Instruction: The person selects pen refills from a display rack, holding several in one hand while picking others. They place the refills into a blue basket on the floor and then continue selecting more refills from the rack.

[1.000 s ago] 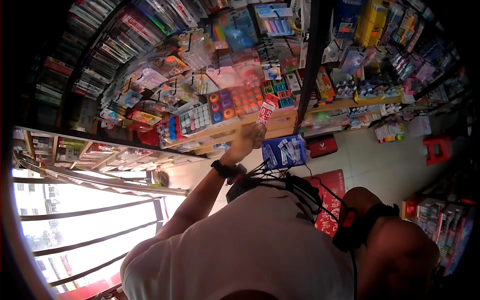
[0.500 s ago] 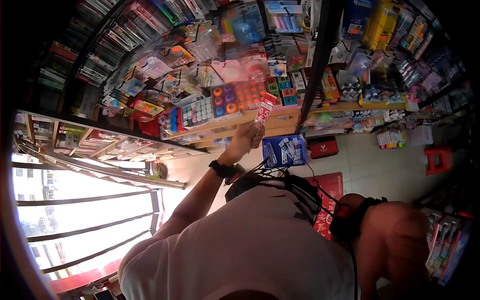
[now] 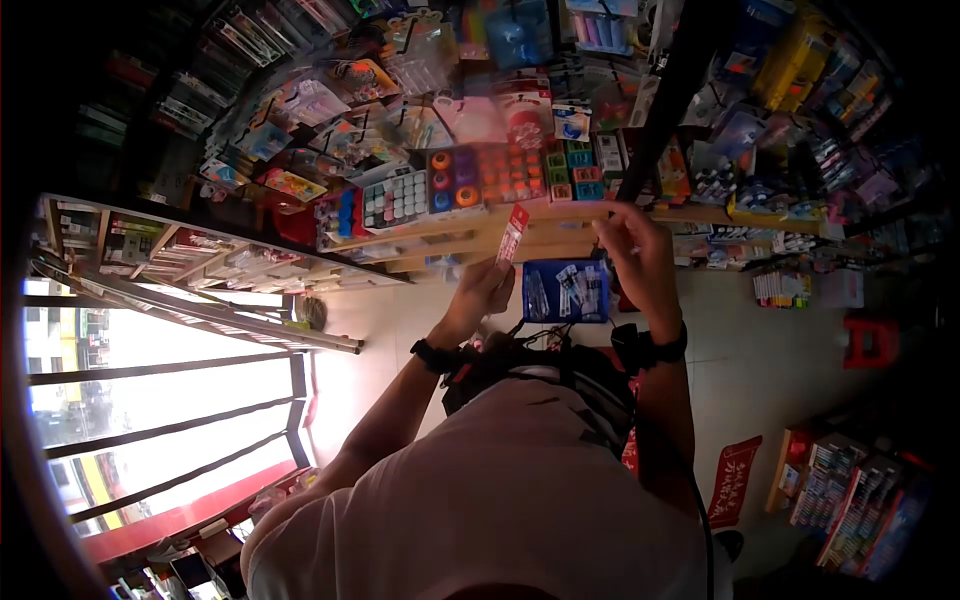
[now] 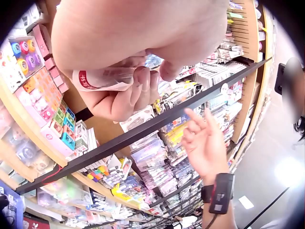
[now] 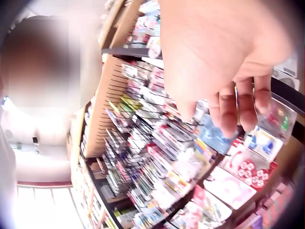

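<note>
In the head view my left hand (image 3: 480, 300) holds up a slim red-and-white packet (image 3: 513, 235) by its lower end. The left wrist view shows the fingers curled round this packet (image 4: 102, 80), which has a clear plastic part. To the right of it, my right hand (image 3: 642, 255) is raised with nothing in it, its fingers loosely bent. The same empty hand (image 5: 233, 62) hangs in front of the wall of goods in the right wrist view. Below and between the hands sits a blue basket (image 3: 545, 315) with several small packets inside.
A wooden shelf edge (image 3: 450, 245) runs across in front, bearing trays of colourful small goods (image 3: 455, 180). Above it hang many packaged items. A dark upright post (image 3: 665, 120) divides the shelves. On the floor at the right stands a red stool (image 3: 868, 340).
My right hand has come up from low at the right side to beside the basket, level with the left hand. The left hand still holds the packet, now a little lower and further left.
</note>
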The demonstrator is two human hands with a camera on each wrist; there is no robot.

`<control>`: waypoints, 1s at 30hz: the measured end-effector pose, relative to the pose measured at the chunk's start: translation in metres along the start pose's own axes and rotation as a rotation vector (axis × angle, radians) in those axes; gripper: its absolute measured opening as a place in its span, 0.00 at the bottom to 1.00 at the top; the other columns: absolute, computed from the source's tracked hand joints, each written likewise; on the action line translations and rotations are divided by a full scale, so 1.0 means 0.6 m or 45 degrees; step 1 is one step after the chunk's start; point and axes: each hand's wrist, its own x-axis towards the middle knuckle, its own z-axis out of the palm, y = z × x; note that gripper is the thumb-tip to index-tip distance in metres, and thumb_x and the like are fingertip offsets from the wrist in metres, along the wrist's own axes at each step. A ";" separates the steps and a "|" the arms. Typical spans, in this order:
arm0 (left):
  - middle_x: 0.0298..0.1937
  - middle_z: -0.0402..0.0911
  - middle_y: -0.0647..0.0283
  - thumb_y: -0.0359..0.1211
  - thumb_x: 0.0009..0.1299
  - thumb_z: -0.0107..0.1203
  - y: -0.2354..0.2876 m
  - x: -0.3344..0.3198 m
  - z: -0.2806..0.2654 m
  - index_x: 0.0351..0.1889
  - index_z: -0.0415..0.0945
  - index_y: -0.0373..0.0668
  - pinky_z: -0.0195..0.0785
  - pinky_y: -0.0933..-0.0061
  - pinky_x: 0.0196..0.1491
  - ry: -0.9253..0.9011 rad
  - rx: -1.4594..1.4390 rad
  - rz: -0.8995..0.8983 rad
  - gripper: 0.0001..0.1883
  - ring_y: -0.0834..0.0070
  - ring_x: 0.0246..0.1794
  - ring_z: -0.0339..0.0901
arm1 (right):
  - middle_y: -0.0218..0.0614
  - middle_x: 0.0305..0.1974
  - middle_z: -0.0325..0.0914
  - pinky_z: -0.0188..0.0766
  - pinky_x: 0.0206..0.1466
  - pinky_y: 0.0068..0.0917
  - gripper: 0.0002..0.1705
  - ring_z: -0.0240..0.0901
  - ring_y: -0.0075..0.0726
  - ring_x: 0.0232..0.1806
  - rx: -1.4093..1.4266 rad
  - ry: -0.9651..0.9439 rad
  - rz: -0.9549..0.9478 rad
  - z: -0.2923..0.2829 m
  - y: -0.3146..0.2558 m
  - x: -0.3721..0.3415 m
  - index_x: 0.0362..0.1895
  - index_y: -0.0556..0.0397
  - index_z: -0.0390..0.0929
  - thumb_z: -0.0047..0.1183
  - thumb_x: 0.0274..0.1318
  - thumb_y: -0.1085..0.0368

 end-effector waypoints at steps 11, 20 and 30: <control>0.18 0.55 0.74 0.46 0.81 0.39 -0.014 -0.055 -0.028 0.30 0.63 0.43 0.42 0.79 0.21 0.128 0.058 0.079 0.20 0.85 0.16 0.48 | 0.45 0.57 0.75 0.74 0.49 0.26 0.33 0.77 0.34 0.52 0.426 -0.152 0.317 0.127 0.195 0.189 0.64 0.65 0.63 0.59 0.63 0.58; 0.17 0.55 0.74 0.46 0.81 0.40 -0.038 -0.110 -0.072 0.30 0.64 0.43 0.42 0.79 0.19 0.314 -0.004 0.131 0.20 0.85 0.15 0.48 | 0.35 0.52 0.73 0.72 0.54 0.34 0.29 0.74 0.37 0.54 1.179 0.195 0.364 0.188 0.275 0.270 0.57 0.55 0.66 0.64 0.51 0.74; 0.17 0.55 0.74 0.46 0.81 0.39 -0.048 -0.108 -0.078 0.29 0.63 0.43 0.42 0.79 0.19 0.328 -0.028 0.106 0.21 0.86 0.14 0.48 | 0.27 0.37 0.81 0.71 0.44 0.23 0.18 0.76 0.24 0.39 0.912 0.288 0.268 0.221 0.258 0.217 0.41 0.53 0.80 0.72 0.46 0.66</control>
